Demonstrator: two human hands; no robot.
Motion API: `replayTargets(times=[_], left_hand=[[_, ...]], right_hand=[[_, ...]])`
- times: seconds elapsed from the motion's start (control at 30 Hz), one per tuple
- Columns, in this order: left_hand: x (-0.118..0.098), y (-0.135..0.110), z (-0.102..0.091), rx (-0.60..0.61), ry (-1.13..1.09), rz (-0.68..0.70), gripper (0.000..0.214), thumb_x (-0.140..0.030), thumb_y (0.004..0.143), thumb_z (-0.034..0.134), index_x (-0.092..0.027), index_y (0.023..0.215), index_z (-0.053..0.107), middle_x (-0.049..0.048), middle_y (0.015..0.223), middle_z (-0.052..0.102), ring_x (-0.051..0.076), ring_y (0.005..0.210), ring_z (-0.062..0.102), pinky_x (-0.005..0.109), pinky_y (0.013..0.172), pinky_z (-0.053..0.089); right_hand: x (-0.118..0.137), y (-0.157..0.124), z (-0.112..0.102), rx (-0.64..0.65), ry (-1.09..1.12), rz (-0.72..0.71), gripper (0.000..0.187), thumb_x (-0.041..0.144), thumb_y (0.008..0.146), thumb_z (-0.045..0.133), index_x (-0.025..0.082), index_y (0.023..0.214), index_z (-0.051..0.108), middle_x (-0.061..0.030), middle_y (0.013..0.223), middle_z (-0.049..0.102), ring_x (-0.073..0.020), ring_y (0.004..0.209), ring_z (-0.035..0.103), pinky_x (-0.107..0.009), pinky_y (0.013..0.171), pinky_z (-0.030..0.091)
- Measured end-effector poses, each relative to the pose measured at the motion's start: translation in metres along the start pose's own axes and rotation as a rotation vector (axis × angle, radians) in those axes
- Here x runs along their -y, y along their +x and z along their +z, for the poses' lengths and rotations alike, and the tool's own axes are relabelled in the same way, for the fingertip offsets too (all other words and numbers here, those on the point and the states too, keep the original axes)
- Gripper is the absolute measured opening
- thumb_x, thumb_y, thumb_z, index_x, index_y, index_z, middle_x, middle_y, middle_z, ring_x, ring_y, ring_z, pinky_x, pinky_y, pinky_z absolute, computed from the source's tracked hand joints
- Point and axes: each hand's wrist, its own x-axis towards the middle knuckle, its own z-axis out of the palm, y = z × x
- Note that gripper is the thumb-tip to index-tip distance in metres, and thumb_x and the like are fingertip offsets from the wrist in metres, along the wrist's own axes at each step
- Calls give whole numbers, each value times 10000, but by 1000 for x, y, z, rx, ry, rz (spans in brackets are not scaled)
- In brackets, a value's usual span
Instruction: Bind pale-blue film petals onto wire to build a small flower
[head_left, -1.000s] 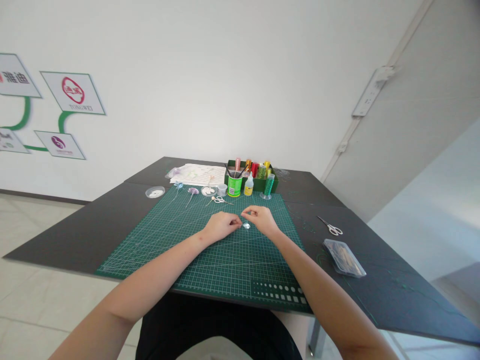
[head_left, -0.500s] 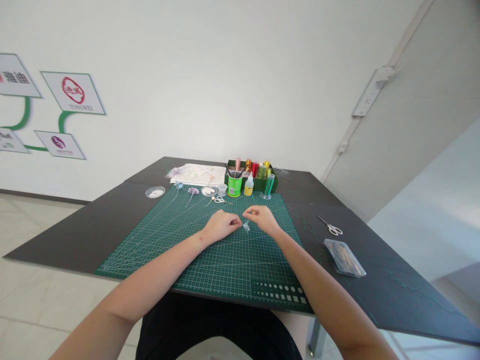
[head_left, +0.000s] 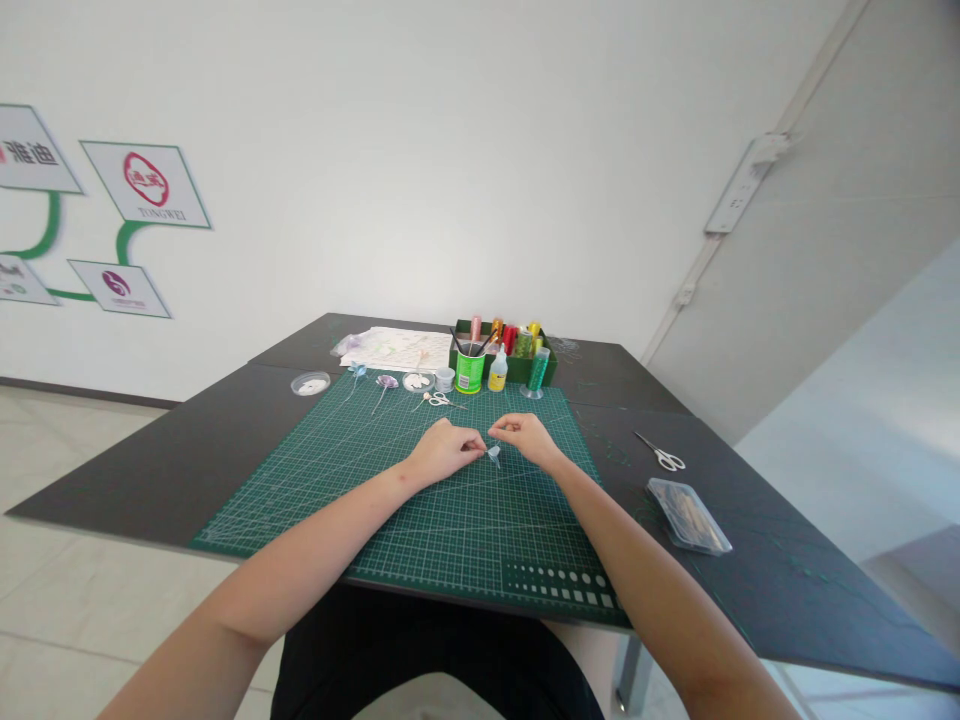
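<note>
Over the green cutting mat point(head_left: 420, 530), my left hand point(head_left: 448, 450) pinches a small pale-blue fabric flower point(head_left: 493, 455) by its base, between thumb and fingertips. The petals point right and down. My right hand point(head_left: 525, 438) is closed in a pinch just above and right of the flower; whatever lies between its fingertips is too small to make out. Beyond my hands, small white-handled scissors point(head_left: 439, 399) lie on the mat, near a purple flower on a stem point(head_left: 387, 382) and a blue flower on a stem point(head_left: 358, 371).
A green box point(head_left: 551, 370) of thread spools stands at the back, behind a green can point(head_left: 470, 373) with tools, a glue bottle point(head_left: 498, 370) and a teal thread spool point(head_left: 538, 372). Rightward lie scissors point(head_left: 667, 459) and a plastic box point(head_left: 688, 515). A shallow dish point(head_left: 304, 384) sits left.
Both hands have shifted very slightly to the right, and the blue flower has turned a little with them. Nothing else on the table has moved.
</note>
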Motion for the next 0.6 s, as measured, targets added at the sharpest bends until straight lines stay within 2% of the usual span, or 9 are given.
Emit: replayTargets(times=[0.4,0.6], left_hand=[[-2,0,0,-15,-25,33,99,-298,849,601,-243,838,683,-52,804,740,129,733,662,285,884,336],[-1,0,-1,-106,-118,-10,97,-305,831,619,-223,808,668,-39,789,737,134,744,673,283,858,405]], right_hand=[[-11,3,1,31,69,-11,325,458,690,655,137,728,693,62,483,408,-84,472,288,-224,467,216],[-13,2,3,98,83,-31,349,480,705,628,135,717,676,69,475,375,-81,464,279,-225,466,197]])
